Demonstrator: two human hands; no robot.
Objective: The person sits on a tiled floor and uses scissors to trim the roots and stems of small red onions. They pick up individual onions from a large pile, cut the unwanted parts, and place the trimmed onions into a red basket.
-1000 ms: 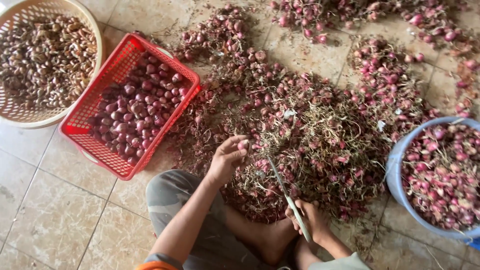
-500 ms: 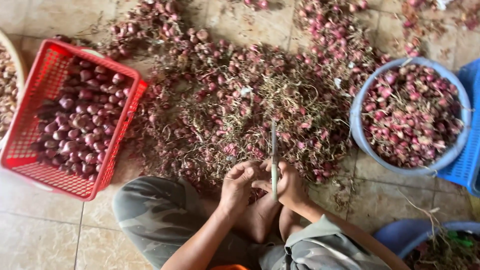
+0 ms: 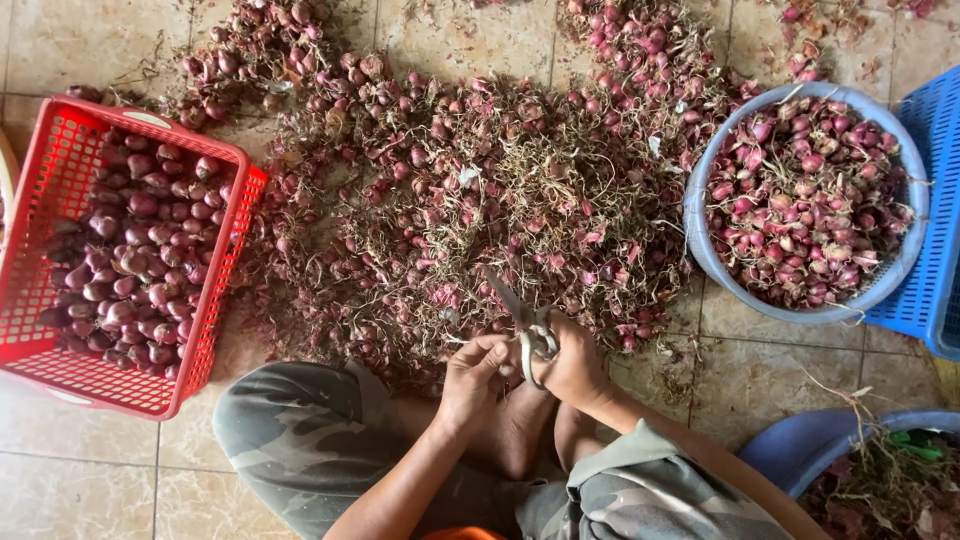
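I sit on a tiled floor facing a big pile of shallots point(image 3: 500, 190) with dry roots and stalks. My right hand point(image 3: 575, 365) grips a pair of scissors point(image 3: 525, 325), blades pointing up and to the left over the pile's near edge. My left hand point(image 3: 475, 380) is closed just beside the scissors, fingers pinched on something small that I cannot make out, likely a single shallot. Both hands meet above my crossed legs in camouflage trousers point(image 3: 300, 440).
A red plastic basket point(image 3: 215, 330) of trimmed shallots stands at the left. A grey-blue basin point(image 3: 700, 250) of shallots is at the right, a blue crate point(image 3: 930, 200) beyond it. Another blue basin point(image 3: 800, 450) with root scraps sits at lower right.
The view has shifted left to right and back a little. My left hand came off the pile and joined my right hand; the scissors tilted from upright to leaning left.
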